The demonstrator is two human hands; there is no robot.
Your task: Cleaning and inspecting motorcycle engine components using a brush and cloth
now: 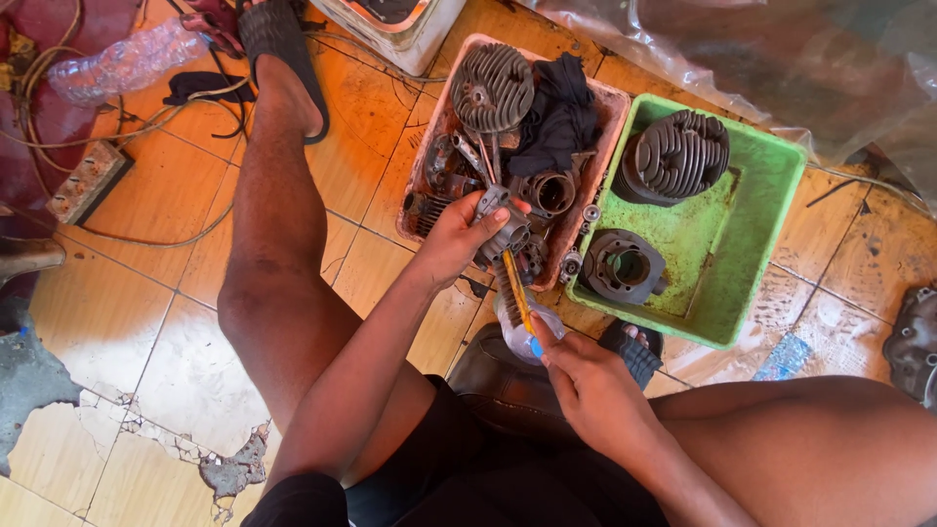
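Hands above floor, over pink tray's (430, 146) near edge: left (451, 237) clamping grimy metal part (503, 226) steady; right (586, 381) pinching yellow-handled brush (516, 293), probably for scrubbing.

Single head-worn view, looking steeply down, close over the lap, both trays (727, 283) and tiled floor (127, 322) ahead.

floor: glossy orange-brown tiles (176, 185), stained and worn
damage: cracked, broken tile patch (229, 468) near the bottom left, grey cement showing
light: bright daylight, sheen on the tiles
top right: clear plastic sheet (781, 59) crumpled over the floor
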